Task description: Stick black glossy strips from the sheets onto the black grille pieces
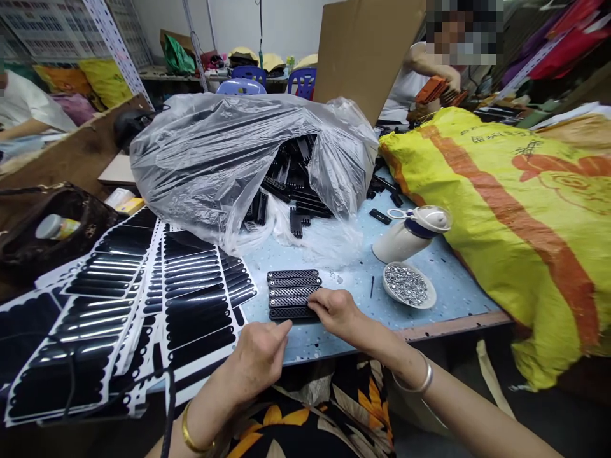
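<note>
A row of several black perforated plastic strips lies side by side on the blue table, with small silvery dots at some of their ends. My right hand is closed in a pinch at the right end of the nearer strips; whatever the fingertips hold is too small to make out. Just in front of the row, my left hand is closed, thumb toward the strips, its curled fingers hiding any contents. To the right stands a white bowl full of small silvery metal pieces, with a thin dark pin beside it.
A large clear plastic bag of black parts spreads across the back. Sheets of black stickers cover the left side. A white lidded cup stands behind the bowl. A yellow sack borders the right; beyond it a person handles orange pieces.
</note>
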The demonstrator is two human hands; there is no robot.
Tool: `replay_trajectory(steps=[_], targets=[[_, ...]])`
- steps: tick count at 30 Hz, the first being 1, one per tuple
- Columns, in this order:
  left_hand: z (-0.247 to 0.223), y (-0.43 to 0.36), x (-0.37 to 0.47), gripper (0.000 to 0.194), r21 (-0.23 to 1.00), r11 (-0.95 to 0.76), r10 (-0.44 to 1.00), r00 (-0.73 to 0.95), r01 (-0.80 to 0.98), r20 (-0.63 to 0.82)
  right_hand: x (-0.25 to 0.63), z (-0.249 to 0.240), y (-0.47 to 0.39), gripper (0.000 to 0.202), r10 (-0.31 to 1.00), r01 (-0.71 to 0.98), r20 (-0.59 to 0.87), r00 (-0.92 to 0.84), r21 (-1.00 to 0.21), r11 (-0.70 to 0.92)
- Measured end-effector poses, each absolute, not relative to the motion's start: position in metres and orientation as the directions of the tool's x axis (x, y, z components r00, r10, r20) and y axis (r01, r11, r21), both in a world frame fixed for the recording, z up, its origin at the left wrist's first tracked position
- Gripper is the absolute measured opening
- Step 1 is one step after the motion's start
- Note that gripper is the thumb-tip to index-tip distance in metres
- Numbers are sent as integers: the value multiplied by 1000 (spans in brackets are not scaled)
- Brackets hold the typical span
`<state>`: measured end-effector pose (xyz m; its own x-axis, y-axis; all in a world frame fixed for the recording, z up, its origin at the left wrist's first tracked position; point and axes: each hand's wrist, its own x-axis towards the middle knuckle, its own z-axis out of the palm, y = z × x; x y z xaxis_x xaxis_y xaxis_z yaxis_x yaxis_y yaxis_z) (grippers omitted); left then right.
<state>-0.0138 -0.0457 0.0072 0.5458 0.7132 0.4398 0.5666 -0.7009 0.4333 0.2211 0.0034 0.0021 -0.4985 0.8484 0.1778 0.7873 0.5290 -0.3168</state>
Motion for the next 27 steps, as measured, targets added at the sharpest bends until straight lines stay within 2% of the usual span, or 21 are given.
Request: replay_trajectory(steps=[7, 11, 14, 16, 21, 27], targets=[[-6, -46, -6, 38, 366, -675, 733, 530, 640, 426, 237, -1, -15, 16, 882, 786, 194, -429, -401, 470], [-16, -44, -8, 37, 295, -690, 715, 556, 662, 424, 245, -6, -24, 27, 866, 759, 270, -420, -418, 499], [-19, -45, -9, 40, 261, -706, 698, 583, 659, 415, 248, -8, -37, 34, 818, 745, 357, -451, -354, 566], [-20, -47, -8, 41, 238, -709, 693, 594, 664, 408, 248, -10, -47, 38, 790, 741, 365, -493, -298, 601], [-18, -49, -5, 43, 201, -700, 700, 601, 685, 386, 247, -14, -57, 44, 792, 777, 257, -554, -182, 603], [-19, -46, -8, 42, 228, -699, 706, 601, 678, 375, 249, -10, -57, 58, 769, 777, 145, -623, 4, 629]])
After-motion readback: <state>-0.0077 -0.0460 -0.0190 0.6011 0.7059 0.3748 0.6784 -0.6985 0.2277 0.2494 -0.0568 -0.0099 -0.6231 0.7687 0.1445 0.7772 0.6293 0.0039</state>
